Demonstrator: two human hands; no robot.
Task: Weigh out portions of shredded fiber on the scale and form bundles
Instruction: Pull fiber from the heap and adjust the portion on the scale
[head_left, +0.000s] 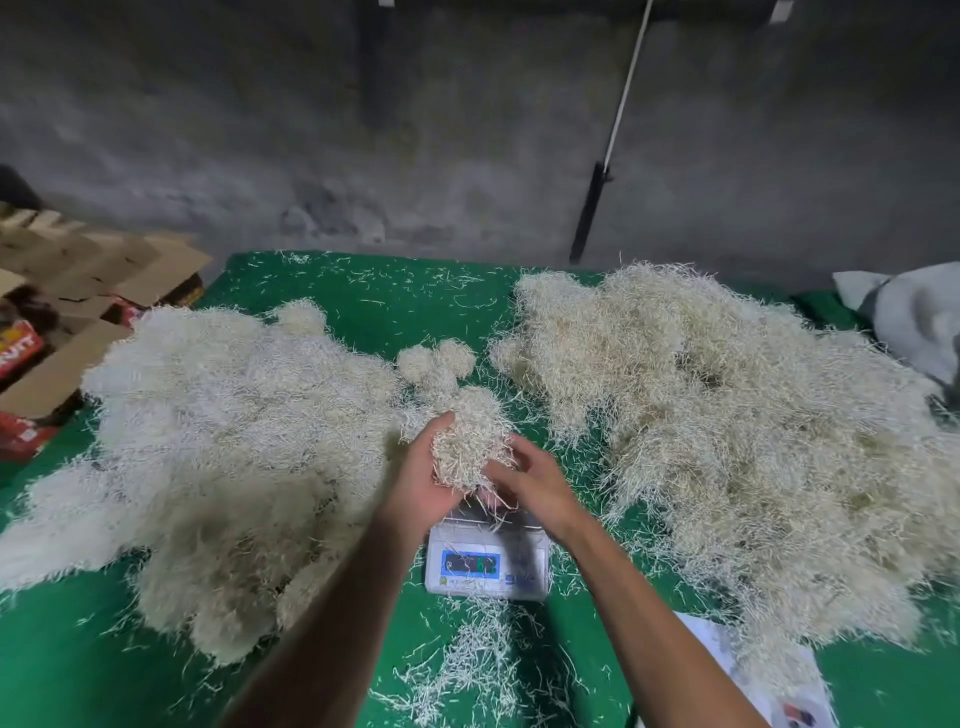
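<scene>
A clump of pale shredded fiber (470, 441) is held between both hands just above the back of the small white digital scale (488, 564). My left hand (421, 480) cups its left side and my right hand (535, 491) presses its right side. The scale's blue display faces me; its digits are too blurred to read. A big whitish mass of fiber bundles (223, 441) lies on the left of the green cloth (379, 296). A looser, more yellowish heap of fiber (727, 431) lies on the right. Two small round bundles (439, 361) sit behind the hands.
Loose fiber scraps (475, 660) lie in front of the scale. Cardboard boxes (67, 312) stand at the left edge, a grey sack (914, 317) at the far right. White paper (769, 675) lies at the lower right. A concrete wall with a leaning pole (613, 135) stands behind.
</scene>
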